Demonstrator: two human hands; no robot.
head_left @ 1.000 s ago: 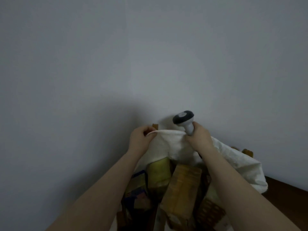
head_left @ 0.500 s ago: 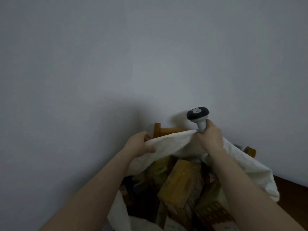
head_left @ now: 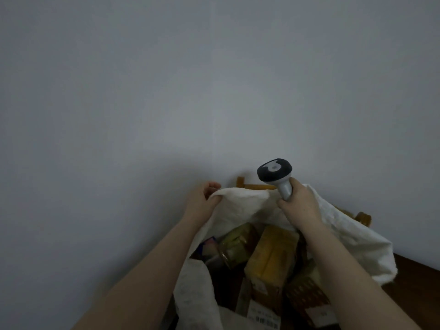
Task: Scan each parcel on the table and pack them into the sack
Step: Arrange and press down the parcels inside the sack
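Observation:
A white sack (head_left: 240, 206) stands open in front of me with its far rim raised. My left hand (head_left: 201, 203) pinches that rim at the left. My right hand (head_left: 297, 206) grips the handle of a grey and black barcode scanner (head_left: 276, 172) and holds the rim at the right with the same fingers. Inside the sack lie several parcels: a tall brown box (head_left: 271, 263) with a barcode label, a yellowish packet (head_left: 238, 244) and a patterned brown box (head_left: 307, 294).
A wooden chair back (head_left: 252, 185) shows behind the sack, close to a plain grey wall (head_left: 166, 91). A dark brown surface (head_left: 419, 282) lies at the lower right. The near side of the sack (head_left: 197, 294) sags at the bottom.
Both hands have shifted right and slightly up with the sack rim, spreading the mouth wider. The chair back has come into view behind the rim.

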